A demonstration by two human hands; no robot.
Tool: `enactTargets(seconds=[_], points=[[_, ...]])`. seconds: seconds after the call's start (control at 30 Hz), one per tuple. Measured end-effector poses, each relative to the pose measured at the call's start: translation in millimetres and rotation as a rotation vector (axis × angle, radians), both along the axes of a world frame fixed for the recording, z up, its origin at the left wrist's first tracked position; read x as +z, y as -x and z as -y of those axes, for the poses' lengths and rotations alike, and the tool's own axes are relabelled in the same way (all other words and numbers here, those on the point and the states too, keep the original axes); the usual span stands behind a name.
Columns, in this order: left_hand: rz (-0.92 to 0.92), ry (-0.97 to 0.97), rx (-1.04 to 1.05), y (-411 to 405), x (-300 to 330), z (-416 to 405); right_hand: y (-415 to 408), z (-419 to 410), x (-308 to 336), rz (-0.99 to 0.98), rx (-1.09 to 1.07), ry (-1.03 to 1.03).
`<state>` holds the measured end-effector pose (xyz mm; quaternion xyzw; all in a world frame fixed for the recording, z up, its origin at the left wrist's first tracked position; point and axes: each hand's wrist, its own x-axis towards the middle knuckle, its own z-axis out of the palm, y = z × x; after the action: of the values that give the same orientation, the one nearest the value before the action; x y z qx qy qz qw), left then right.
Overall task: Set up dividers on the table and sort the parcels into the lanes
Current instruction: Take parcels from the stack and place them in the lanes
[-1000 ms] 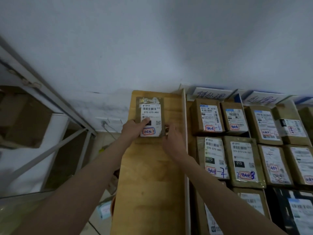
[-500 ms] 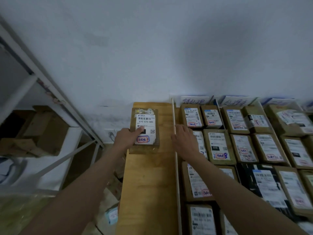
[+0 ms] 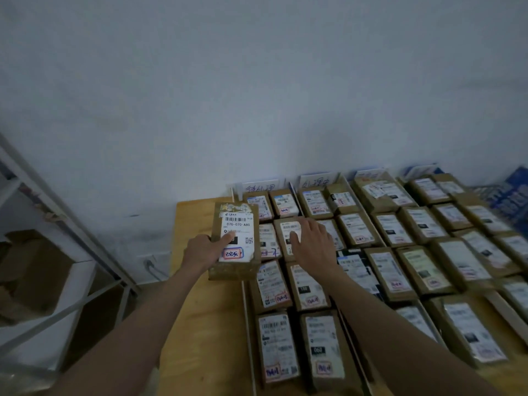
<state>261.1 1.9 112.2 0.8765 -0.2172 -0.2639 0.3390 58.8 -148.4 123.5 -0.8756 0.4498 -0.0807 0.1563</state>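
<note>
The left hand (image 3: 204, 250) held a taped cardboard parcel (image 3: 235, 241) by its near left edge, thumb flat on the label, at the far end of the wooden worktop (image 3: 200, 324). The box looked stiff and probably light, best taken by its long sides. Just right of it, the right hand (image 3: 310, 244) rested flat, fingers spread, on a packed lane's parcels (image 3: 288, 232). Bare lane lay nearer the person; a white divider (image 3: 248, 324) ran alongside.
</note>
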Motion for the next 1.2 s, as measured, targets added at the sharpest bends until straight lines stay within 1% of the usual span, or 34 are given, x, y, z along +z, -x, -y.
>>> enactTargets(seconds=[0.33, 0.53, 0.7, 0.8, 0.9, 1.07, 1.13, 1.2], points=[[-0.025, 0.026, -0.112, 151.3, 14.3, 36.3, 171.1, 16.4, 7.9, 0.042, -0.11, 0.019], [-0.104, 0.042, -0.185, 251.8, 3.5, 48.3, 276.9, 11.2, 6.1, 0.052, -0.201, 0.008], [-0.088, 0.034, -0.254, 321.2, 0.1, 70.5, 359.3, 13.2, -2.6, 0.067, -0.269, -0.009], [-0.074, 0.035, -0.301, 353.8, 0.8, 92.4, 394.8, 21.6, -5.4, 0.086, -0.334, -0.008], [-0.058, 0.043, -0.341, 383.9, 0.9, 120.7, 422.7, 36.4, -9.1, 0.065, -0.373, 0.017], [-0.089, 0.031, -0.425, 429.1, -8.5, 177.1, 453.9, 78.8, -16.6, 0.029, -0.401, 0.041], [-0.113, 0.045, -0.444, 447.2, -15.2, 204.1, 459.8, 102.8, -19.2, 0.071, -0.395, -0.052], [-0.139, 0.071, -0.448, 465.7, -20.9, 233.1, 461.5, 128.1, -19.4, 0.178, -0.415, -0.27]])
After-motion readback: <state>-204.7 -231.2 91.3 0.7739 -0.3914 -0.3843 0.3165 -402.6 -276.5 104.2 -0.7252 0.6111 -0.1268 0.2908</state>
